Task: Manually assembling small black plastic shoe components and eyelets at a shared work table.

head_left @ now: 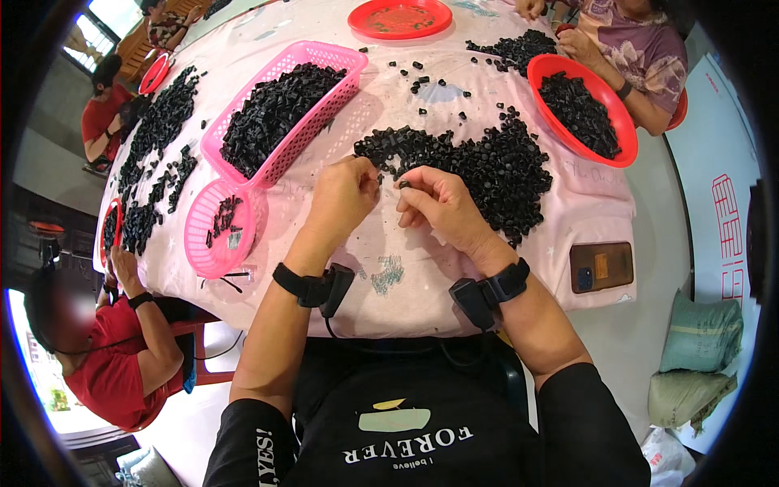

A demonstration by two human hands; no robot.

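Both my hands are over the table, close together at the near edge of a heap of small black plastic parts (495,166). Between the thumb and forefinger of my right hand (442,203) is a small black plastic part (405,185). My left hand (347,191) is closed, fingers curled toward the heap's left end; whatever its fingertips hold is hidden. Left of it stands a round pink basket (197,243) with a few black pieces inside. Beyond that, a pink rectangular basket (350,77) is filled with black pieces.
A red tray (623,134) of black pieces sits at the right, another red tray (399,32) at the far side. A phone (601,267) lies near the right table edge. More black heaps (154,134) lie at left. Several people work around the table; sacks (702,333) stand on the floor.
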